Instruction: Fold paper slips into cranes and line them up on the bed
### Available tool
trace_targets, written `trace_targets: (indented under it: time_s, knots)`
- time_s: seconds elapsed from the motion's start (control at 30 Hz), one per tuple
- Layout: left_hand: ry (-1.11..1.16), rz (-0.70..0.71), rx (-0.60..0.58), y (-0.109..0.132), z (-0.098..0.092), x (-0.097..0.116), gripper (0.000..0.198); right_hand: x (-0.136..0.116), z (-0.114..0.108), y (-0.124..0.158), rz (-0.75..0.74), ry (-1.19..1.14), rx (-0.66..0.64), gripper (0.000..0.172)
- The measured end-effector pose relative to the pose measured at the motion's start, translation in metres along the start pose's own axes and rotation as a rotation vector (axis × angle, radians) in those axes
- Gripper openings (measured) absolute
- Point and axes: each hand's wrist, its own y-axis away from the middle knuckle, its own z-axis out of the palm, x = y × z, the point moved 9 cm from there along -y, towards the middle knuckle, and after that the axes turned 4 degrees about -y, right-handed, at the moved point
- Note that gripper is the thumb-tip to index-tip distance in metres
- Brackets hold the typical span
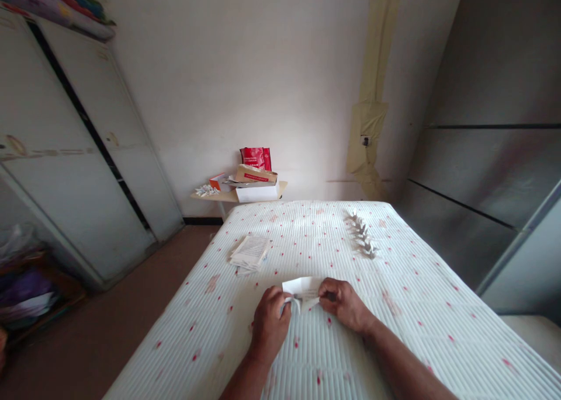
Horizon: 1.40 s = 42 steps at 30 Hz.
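Observation:
Both of my hands pinch a small printed sheet of paper (303, 290) that lies partly folded on the white bedspread (421, 306). My left hand (270, 324) grips the paper's left edge with closed fingers. My right hand (344, 302) holds the right edge, fingers curled onto it. Further away on the left of the bed lies a stack of printed paper sheets (249, 251). A row of several small folded paper figures (362, 236) stands at the far right of the bed.
Beyond the bed a small wooden table (228, 195) carries a red packet (255, 157), open cardboard boxes (256, 184) and more folded paper figures (207, 190). White cabinets (65, 172) line the left wall; grey panels (491, 172) the right. Brown floor (127, 306) lies left.

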Motion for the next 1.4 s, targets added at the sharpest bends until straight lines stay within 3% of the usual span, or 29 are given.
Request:
trace_targets:
  time_s: [0.33, 0.5, 0.73, 0.93, 1.07, 1.27, 1.4]
  knots:
    - [0.062, 0.022, -0.010, 0.000, 0.004, 0.007, 0.031, -0.020, 0.010, -0.001, -0.122, 0.101, 0.021, 0.019]
    - [0.130, -0.001, 0.017, -0.003, 0.004, 0.011, 0.028, -0.022, 0.017, -0.003, -0.136, 0.097, -0.003, 0.011]
    - [0.211, -0.088, -0.006, -0.006, 0.014, 0.011, 0.023, -0.013, 0.018, -0.006, -0.028, 0.099, 0.055, 0.011]
    - [0.248, -0.245, -0.015, -0.006, 0.017, 0.002, 0.014, -0.003, 0.015, -0.007, 0.078, -0.031, 0.112, 0.029]
    - [0.342, -0.301, -0.030, -0.004, 0.018, 0.002, 0.010, 0.002, 0.016, -0.007, 0.132, -0.102, 0.120, 0.020]
    - [0.536, -0.415, 0.015, -0.001, 0.020, -0.004, 0.036, -0.001, 0.022, -0.007, 0.110, -0.117, 0.048, 0.004]
    - [0.586, -0.420, -0.034, -0.001, 0.030, -0.002, 0.014, 0.001, 0.025, -0.007, 0.100, -0.259, 0.005, 0.007]
